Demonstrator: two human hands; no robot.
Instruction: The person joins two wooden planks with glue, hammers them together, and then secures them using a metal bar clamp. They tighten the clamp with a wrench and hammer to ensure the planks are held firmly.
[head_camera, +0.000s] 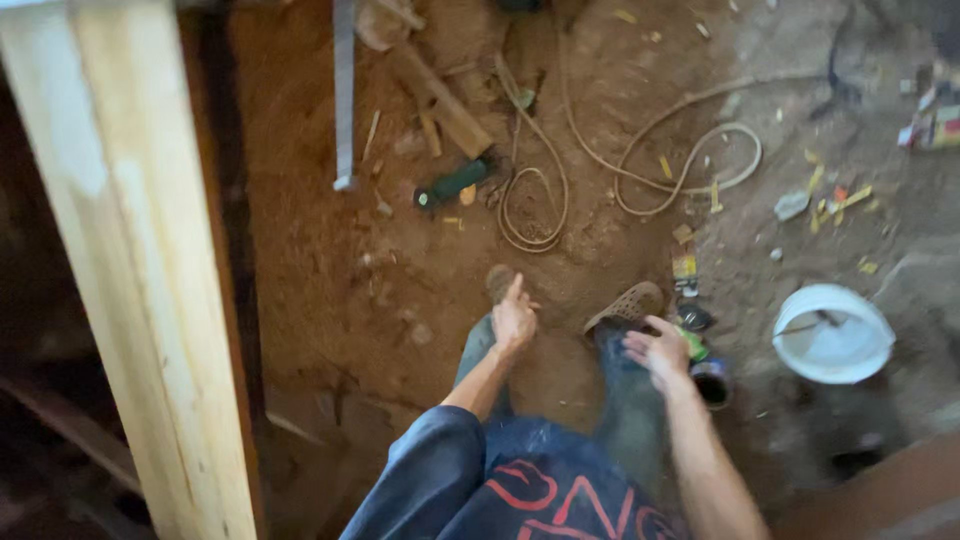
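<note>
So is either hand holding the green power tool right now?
No: both the left hand and right hand are empty, and the green power tool lies apart on the dirt.

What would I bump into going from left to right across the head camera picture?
Wooden post → metal bar → green tool → left hand → right hand → white bucket.

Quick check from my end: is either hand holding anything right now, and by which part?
Nothing is held. The left hand and right hand both hang empty, fingers loose, above the dirt floor.
</note>
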